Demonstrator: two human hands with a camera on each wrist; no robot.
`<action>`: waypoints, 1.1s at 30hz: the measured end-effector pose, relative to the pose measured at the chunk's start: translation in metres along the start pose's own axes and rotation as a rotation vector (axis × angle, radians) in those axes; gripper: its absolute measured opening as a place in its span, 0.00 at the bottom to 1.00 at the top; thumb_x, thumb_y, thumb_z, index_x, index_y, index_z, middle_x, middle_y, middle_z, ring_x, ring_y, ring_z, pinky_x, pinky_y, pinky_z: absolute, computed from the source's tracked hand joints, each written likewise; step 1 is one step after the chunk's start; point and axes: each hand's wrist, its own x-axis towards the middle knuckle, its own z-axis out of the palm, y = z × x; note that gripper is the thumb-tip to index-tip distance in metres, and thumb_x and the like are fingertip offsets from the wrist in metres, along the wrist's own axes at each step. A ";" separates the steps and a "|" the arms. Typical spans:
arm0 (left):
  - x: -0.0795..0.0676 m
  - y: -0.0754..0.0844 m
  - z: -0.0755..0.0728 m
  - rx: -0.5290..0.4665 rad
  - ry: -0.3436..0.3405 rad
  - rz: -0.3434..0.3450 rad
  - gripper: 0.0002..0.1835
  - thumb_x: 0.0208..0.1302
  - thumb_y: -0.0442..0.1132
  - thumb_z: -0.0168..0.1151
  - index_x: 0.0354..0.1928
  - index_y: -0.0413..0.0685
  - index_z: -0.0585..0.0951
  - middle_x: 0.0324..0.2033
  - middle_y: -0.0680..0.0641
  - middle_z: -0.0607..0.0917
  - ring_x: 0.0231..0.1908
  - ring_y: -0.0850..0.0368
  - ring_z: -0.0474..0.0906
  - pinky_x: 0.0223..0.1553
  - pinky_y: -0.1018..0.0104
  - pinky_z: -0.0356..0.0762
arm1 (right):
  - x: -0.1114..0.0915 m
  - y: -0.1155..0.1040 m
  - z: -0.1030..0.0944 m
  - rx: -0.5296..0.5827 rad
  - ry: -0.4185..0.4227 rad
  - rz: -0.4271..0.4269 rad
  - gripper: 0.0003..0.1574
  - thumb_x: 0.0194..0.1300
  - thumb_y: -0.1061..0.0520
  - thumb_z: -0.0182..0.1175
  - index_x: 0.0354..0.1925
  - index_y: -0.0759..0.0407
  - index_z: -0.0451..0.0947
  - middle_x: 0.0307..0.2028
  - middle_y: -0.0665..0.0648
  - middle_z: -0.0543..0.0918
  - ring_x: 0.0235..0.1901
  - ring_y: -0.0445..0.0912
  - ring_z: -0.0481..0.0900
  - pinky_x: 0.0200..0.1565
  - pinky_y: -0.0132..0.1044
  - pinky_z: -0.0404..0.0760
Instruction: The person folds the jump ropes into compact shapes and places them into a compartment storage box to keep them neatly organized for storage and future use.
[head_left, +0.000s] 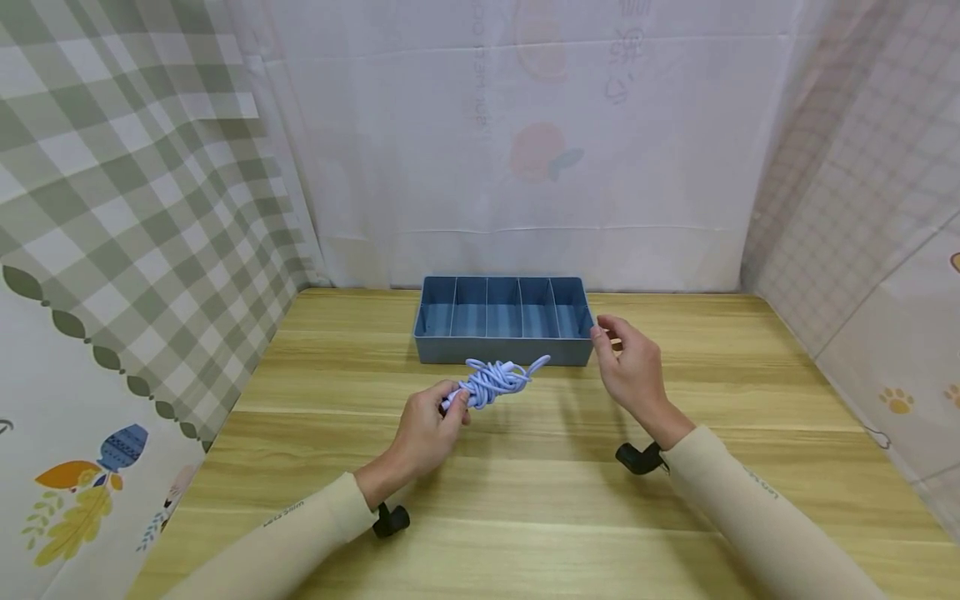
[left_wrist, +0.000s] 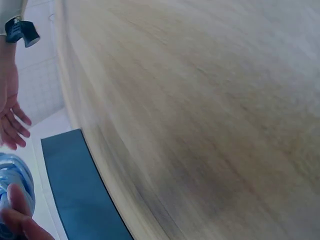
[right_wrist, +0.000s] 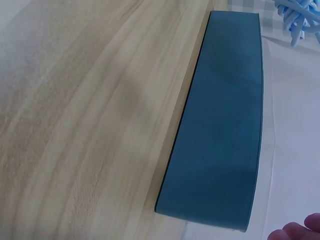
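Observation:
A bundled light-blue cable (head_left: 495,382) is pinched at its left end between the thumb and fingers of my left hand (head_left: 427,425). Its loop sticks out to the right, in front of the blue divided box (head_left: 502,350). My right hand (head_left: 632,362) is raised by the box's right front corner, fingers loosely bent, holding nothing; whether it touches the box I cannot tell. In the left wrist view the cable (left_wrist: 15,175) shows at the lower left beside the thumb. The right wrist view has the box's front wall (right_wrist: 215,115) and a few fingertips (right_wrist: 297,230).
The box has several narrow compartments and stands near the back of the wood-grain table (head_left: 525,533). A white printed curtain (head_left: 510,167) hangs behind it. Checked cloth (head_left: 150,167) covers the left side, and another patterned cloth (head_left: 862,250) the right.

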 end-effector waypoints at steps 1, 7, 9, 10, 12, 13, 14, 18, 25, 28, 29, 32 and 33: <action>0.000 0.001 0.000 -0.014 -0.003 -0.022 0.10 0.77 0.34 0.56 0.35 0.42 0.82 0.24 0.52 0.83 0.17 0.64 0.69 0.17 0.70 0.66 | 0.001 0.001 0.000 -0.002 -0.001 0.002 0.21 0.78 0.56 0.56 0.56 0.73 0.79 0.46 0.70 0.86 0.40 0.62 0.85 0.43 0.59 0.84; -0.001 0.005 -0.002 -0.078 -0.018 -0.104 0.12 0.78 0.36 0.54 0.38 0.41 0.84 0.26 0.51 0.85 0.20 0.61 0.68 0.20 0.70 0.65 | 0.006 0.009 0.000 -0.027 -0.023 0.035 0.21 0.78 0.56 0.56 0.59 0.71 0.79 0.46 0.70 0.86 0.40 0.63 0.85 0.44 0.59 0.84; 0.000 0.005 -0.003 -0.083 -0.018 -0.114 0.12 0.79 0.37 0.54 0.37 0.43 0.84 0.26 0.52 0.86 0.23 0.60 0.68 0.22 0.70 0.64 | 0.007 0.012 0.001 -0.034 -0.035 0.049 0.21 0.78 0.57 0.56 0.60 0.71 0.78 0.48 0.70 0.86 0.42 0.64 0.85 0.46 0.60 0.83; 0.000 0.005 -0.003 -0.083 -0.019 -0.116 0.12 0.79 0.37 0.54 0.37 0.44 0.84 0.27 0.52 0.86 0.24 0.59 0.69 0.23 0.70 0.64 | 0.009 0.014 0.001 -0.038 -0.043 0.058 0.22 0.78 0.57 0.55 0.60 0.70 0.78 0.49 0.71 0.85 0.42 0.64 0.85 0.47 0.60 0.83; 0.000 0.007 -0.003 -0.090 -0.019 -0.126 0.12 0.78 0.37 0.54 0.37 0.45 0.84 0.27 0.52 0.86 0.26 0.58 0.69 0.24 0.70 0.64 | 0.011 0.017 0.002 -0.050 -0.057 0.069 0.22 0.78 0.57 0.55 0.62 0.70 0.77 0.51 0.71 0.84 0.44 0.64 0.85 0.48 0.60 0.82; 0.000 0.007 -0.003 -0.097 -0.019 -0.133 0.12 0.78 0.37 0.54 0.37 0.46 0.84 0.27 0.52 0.87 0.27 0.57 0.69 0.25 0.70 0.64 | 0.012 0.018 0.002 -0.053 -0.064 0.075 0.22 0.78 0.58 0.55 0.62 0.70 0.77 0.52 0.71 0.84 0.45 0.65 0.85 0.49 0.60 0.82; 0.000 0.007 -0.003 -0.104 -0.019 -0.139 0.12 0.78 0.37 0.54 0.37 0.46 0.84 0.27 0.52 0.87 0.28 0.56 0.70 0.25 0.70 0.64 | 0.013 0.020 0.003 -0.057 -0.068 0.077 0.22 0.78 0.58 0.55 0.62 0.70 0.76 0.53 0.71 0.84 0.45 0.65 0.85 0.49 0.60 0.82; 0.001 0.007 -0.002 -0.137 -0.017 -0.169 0.12 0.78 0.37 0.55 0.37 0.45 0.85 0.28 0.51 0.88 0.31 0.54 0.72 0.28 0.69 0.65 | 0.016 0.026 0.005 -0.073 -0.084 0.081 0.22 0.78 0.60 0.55 0.63 0.70 0.76 0.53 0.71 0.83 0.47 0.66 0.85 0.50 0.60 0.82; 0.002 0.008 -0.004 -0.188 -0.013 -0.236 0.12 0.78 0.38 0.55 0.43 0.44 0.87 0.32 0.49 0.89 0.30 0.55 0.69 0.24 0.69 0.61 | 0.023 0.036 0.008 -0.080 -0.111 0.078 0.22 0.78 0.61 0.54 0.64 0.70 0.75 0.53 0.72 0.84 0.47 0.67 0.85 0.50 0.61 0.82; 0.003 0.006 -0.004 -0.219 -0.010 -0.250 0.12 0.78 0.37 0.55 0.44 0.42 0.87 0.34 0.47 0.89 0.34 0.55 0.72 0.29 0.68 0.64 | 0.025 0.039 0.009 -0.085 -0.135 0.092 0.22 0.78 0.61 0.54 0.65 0.70 0.74 0.55 0.72 0.82 0.49 0.67 0.84 0.50 0.61 0.81; 0.004 0.006 -0.004 -0.232 -0.008 -0.255 0.12 0.78 0.37 0.55 0.44 0.41 0.87 0.35 0.47 0.89 0.36 0.55 0.74 0.32 0.68 0.65 | 0.026 0.040 0.009 -0.084 -0.142 0.098 0.22 0.78 0.61 0.54 0.65 0.70 0.74 0.56 0.72 0.82 0.49 0.67 0.84 0.50 0.62 0.81; 0.004 0.006 -0.003 -0.271 0.001 -0.280 0.13 0.78 0.37 0.55 0.44 0.38 0.87 0.37 0.45 0.90 0.40 0.56 0.76 0.37 0.67 0.69 | 0.028 0.041 0.010 -0.083 -0.162 0.116 0.23 0.79 0.61 0.53 0.66 0.69 0.74 0.57 0.72 0.81 0.51 0.67 0.83 0.52 0.61 0.80; 0.004 0.006 -0.003 -0.282 0.004 -0.292 0.13 0.78 0.37 0.55 0.44 0.38 0.87 0.38 0.44 0.90 0.41 0.56 0.76 0.38 0.66 0.70 | 0.028 0.041 0.011 -0.084 -0.168 0.124 0.23 0.79 0.61 0.53 0.66 0.69 0.73 0.57 0.72 0.81 0.52 0.67 0.83 0.52 0.61 0.80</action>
